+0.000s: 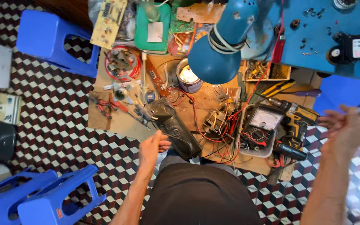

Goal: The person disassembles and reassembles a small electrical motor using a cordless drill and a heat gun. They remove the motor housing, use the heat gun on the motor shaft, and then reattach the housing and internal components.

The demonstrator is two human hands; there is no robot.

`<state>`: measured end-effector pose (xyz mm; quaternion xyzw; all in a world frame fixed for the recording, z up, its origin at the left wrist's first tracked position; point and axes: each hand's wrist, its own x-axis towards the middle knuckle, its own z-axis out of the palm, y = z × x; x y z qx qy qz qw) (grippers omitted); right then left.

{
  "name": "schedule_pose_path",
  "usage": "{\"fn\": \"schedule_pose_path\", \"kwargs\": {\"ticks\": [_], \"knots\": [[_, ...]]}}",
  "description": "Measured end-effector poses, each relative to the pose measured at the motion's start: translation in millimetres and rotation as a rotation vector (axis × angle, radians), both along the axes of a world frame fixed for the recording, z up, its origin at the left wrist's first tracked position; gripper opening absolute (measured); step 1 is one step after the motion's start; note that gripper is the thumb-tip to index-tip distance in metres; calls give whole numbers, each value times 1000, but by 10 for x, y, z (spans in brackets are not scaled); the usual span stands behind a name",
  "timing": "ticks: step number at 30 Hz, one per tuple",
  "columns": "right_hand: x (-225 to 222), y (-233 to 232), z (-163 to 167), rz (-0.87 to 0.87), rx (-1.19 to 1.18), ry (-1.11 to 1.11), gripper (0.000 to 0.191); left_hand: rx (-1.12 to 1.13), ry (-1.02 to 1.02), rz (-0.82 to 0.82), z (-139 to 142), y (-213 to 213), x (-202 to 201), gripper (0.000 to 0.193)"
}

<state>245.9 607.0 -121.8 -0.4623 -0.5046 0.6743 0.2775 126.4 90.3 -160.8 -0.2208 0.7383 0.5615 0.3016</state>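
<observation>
I count three blue plastic stools on the chequered floor: one at upper left, two side by side at lower left. I see one blue desk lamp, one analogue multimeter, one yellow cordless drill, one long black casing, one green box, one pair of red-handled pliers, and two bare circuit boards. Two hands show: left hand, right hand.

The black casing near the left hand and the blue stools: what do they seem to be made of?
The black casing looks like moulded plastic: smooth and glossy, with soft highlights. The blue stools also seem plastic: uniform colour, rounded moulded edges and a slight sheen. The left hand touches the casing.
</observation>
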Motion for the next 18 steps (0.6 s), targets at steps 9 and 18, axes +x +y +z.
{"fn": "schedule_pose_path", "kwargs": {"ticks": [9, 18], "knots": [[592, -531, -110, 120, 548, -759, 46, 67, 23, -58, -7, -98, -249, 40], [-139, -421, -500, 620, 444, -1208, 65, -62, 121, -6, 19, -129, -143, 53]]}}
